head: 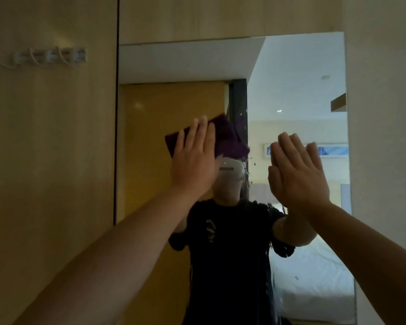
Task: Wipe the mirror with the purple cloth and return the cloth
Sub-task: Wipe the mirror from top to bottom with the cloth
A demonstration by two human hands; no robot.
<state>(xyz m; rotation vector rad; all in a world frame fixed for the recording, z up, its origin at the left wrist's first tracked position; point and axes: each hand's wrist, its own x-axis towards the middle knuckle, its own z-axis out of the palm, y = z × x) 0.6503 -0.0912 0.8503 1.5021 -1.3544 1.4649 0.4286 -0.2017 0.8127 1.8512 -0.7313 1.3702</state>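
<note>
A tall wall mirror (291,73) fills the middle and right of the head view. My left hand (193,158) lies flat with fingers together, pressing the purple cloth (230,139) against the glass at about head height. The cloth sticks out above and to the right of that hand. My right hand (295,172) is flat and empty, fingers up, palm against or just off the glass to the right of the cloth. Small dark specks and wet streaks mark the glass between and below my hands.
A wooden panel wall (52,160) stands to the left of the mirror, with a row of white hooks (49,57) at upper left. A beige wall (384,113) borders the mirror on the right. The mirror reflects a person in a black shirt, a wooden door and a bed.
</note>
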